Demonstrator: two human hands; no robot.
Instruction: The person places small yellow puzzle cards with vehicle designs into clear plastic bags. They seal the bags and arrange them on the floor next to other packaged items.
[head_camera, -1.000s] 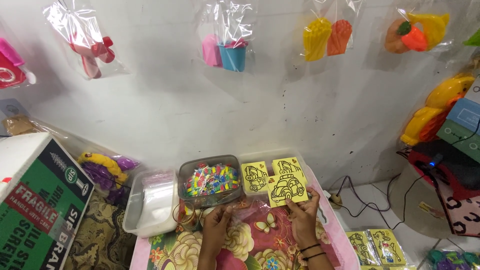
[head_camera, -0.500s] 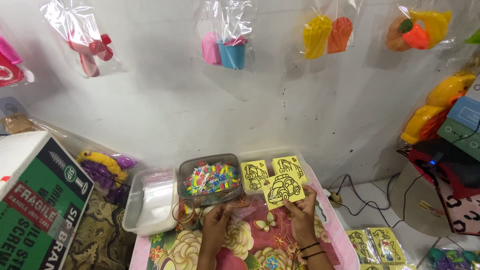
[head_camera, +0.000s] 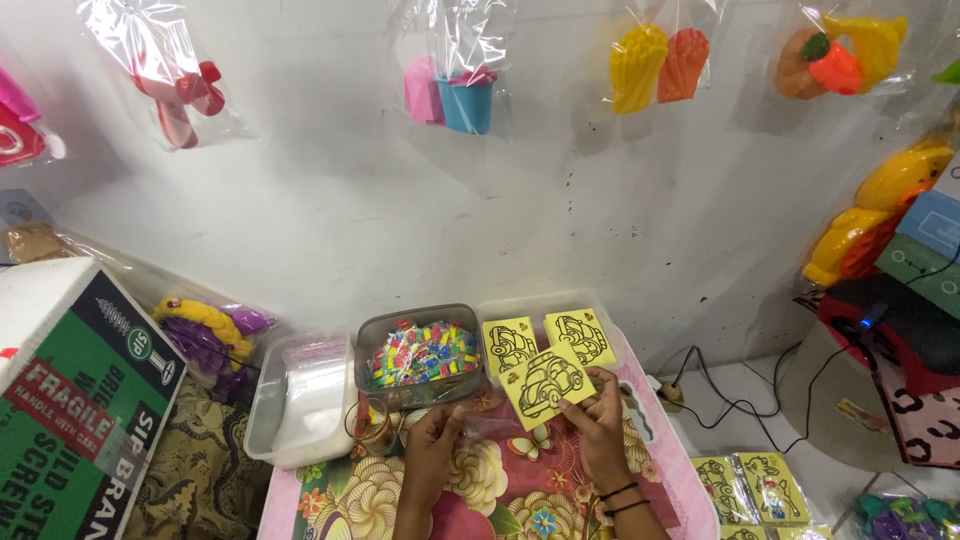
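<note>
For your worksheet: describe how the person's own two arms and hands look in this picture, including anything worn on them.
Both forearms are bare, with no sleeves, gloves or rings visible. The left hand and its wrist carry nothing. The right hand has two thin dark bands round the wrist, one just behind the other. The arms enter from the bottom edge, so nothing above the forearms shows.
</note>
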